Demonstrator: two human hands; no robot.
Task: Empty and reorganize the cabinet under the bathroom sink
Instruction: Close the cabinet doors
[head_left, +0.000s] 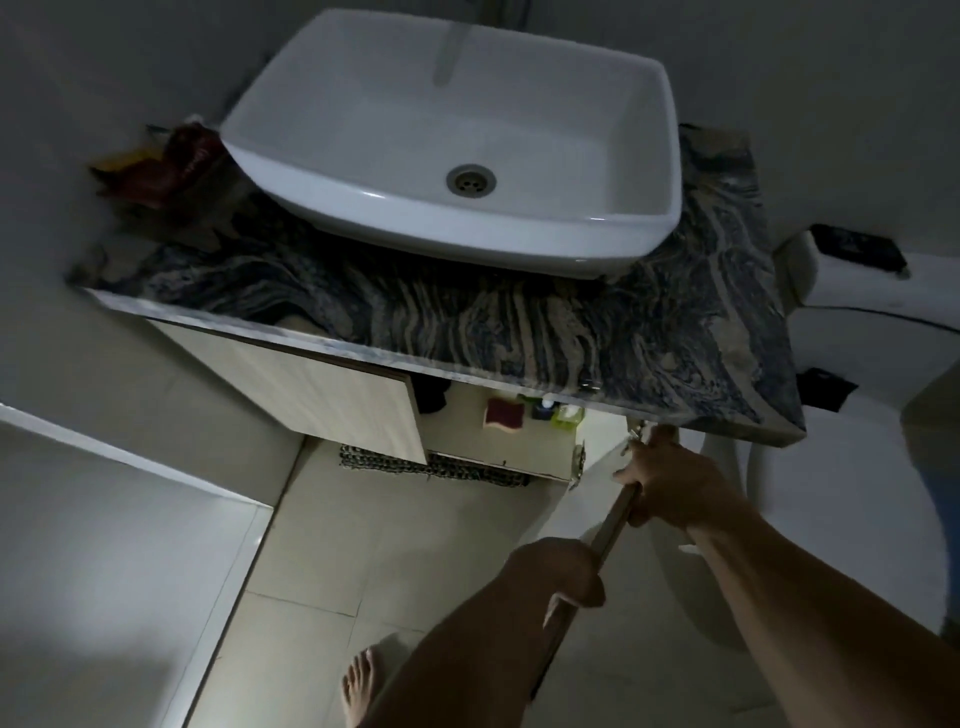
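**Right door swung out, cabinet contents not yet touched**

Far left on the dark veined stone counter (467, 322): crumpled red and yellow packets (156, 166), pushed back into the wall corner beside the white rectangular ceramic basin (457, 130). Probably parked there to stay out of the way; too dim to read what they are.

Below the counter edge, the pale wood-grain left door (322, 395) stands only slightly ajar, so that half of the cabinet under the sink (493, 447) is hidden. A dark woven mat (431, 467) lies on the floor, partly tucked under the cabinet front.

Through the open right half, items sit on the cabinet floor near the front: a dark cloth-like shape (431, 397) by the left door's edge, then a red sponge with a yellow backing (503, 414), a small dark bottle with a white cap (543, 408), and a pale green container (569, 415). All are close together and within easy reach.

The pale right cabinet door (587, 525) is swung wide, seen edge-on. Left hand (563, 569) is wrapped closed around its top edge nearer the camera; right hand (670, 483) has its grip clamped on the same edge up by the hinge side. Two hands on one door suggests steadying it, or holding it wide for access. Hinge hardware at the cabinet corner looks worn, though it is unclear.

Judgement: emptying has yet to begin; one hand must come free first.
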